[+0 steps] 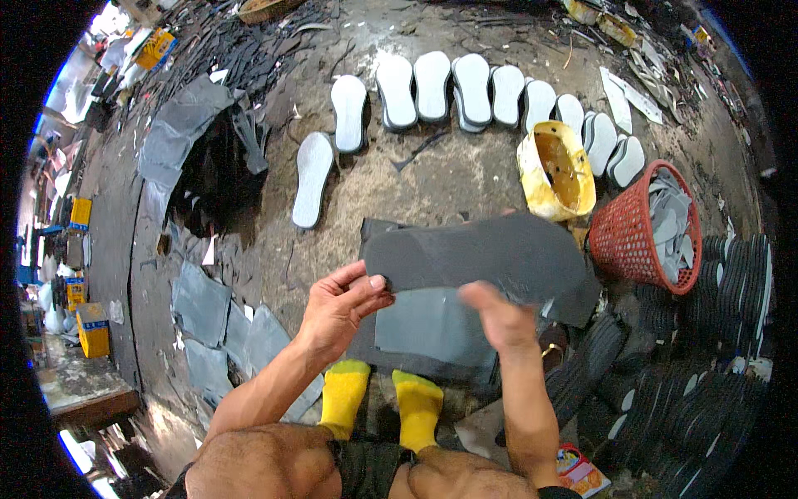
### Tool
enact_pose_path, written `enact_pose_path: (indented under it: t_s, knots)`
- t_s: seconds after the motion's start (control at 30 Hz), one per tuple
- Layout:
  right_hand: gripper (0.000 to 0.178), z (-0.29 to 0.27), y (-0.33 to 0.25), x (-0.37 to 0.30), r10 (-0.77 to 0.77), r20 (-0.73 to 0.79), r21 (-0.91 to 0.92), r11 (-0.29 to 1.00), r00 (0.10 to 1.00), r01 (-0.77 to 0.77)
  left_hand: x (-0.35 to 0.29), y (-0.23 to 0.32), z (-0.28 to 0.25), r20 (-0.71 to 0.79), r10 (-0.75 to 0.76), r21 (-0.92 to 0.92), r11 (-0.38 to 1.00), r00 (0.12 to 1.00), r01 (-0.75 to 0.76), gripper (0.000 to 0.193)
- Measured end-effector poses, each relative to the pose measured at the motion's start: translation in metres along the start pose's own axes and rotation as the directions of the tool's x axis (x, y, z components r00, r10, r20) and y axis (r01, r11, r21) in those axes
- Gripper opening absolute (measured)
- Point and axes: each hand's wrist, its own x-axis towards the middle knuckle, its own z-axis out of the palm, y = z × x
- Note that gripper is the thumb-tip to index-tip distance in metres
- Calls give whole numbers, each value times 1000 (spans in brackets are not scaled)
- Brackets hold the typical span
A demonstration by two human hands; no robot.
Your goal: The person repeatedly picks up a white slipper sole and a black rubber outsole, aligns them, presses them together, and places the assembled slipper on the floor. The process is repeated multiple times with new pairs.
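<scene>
My left hand [345, 303] pinches the left end of a dark grey shoe sole [465, 254] between thumb and fingers, holding it up in front of me. Close to the sole's lower edge is my right hand [503, 320], smeared by motion, so its grip cannot be made out. Beneath them, a smooth grey sheet [432, 328] lies on a darker mat [416, 363] before my feet in yellow socks [418, 407]. A dark sheet piece [582, 295] shows behind the sole's right end.
Stacks of pale insoles [432, 87] curve across the floor, with a single insole [313, 181] at their left. On the right stand a cut yellow container [528, 179] and a red basket [619, 237] of grey scraps, beside stacked dark soles [740, 291]. Grey sheets [199, 303] lie left.
</scene>
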Motion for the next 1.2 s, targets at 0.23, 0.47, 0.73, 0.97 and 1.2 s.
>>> enact_pose_path:
  t_s: [0.23, 0.47, 0.73, 0.97, 1.2]
  knots:
    - [40, -56, 0, -61, 250, -352, 299, 943, 902, -144, -9, -49, -62, 1, -174, -106, 979, 985, 173, 22]
    - [32, -99, 75, -120, 396, -436, -33, 890, 808, -454, 4, -127, -114, -149, -115, 267, 952, 982, 152, 23]
    - [38, -123, 108, -149, 451, -475, -54, 842, 756, -536, 0, -140, -124, -167, -24, 471, 876, 986, 101, 30]
    - [39, -125, 111, -148, 465, -459, -68, 831, 757, -552, 6, -150, -130, -191, 38, 553, 830, 981, 76, 28]
    - [39, -129, 118, -150, 430, -450, -146, 829, 783, -539, 2, -144, -125, -110, 204, 774, 632, 973, -45, 21]
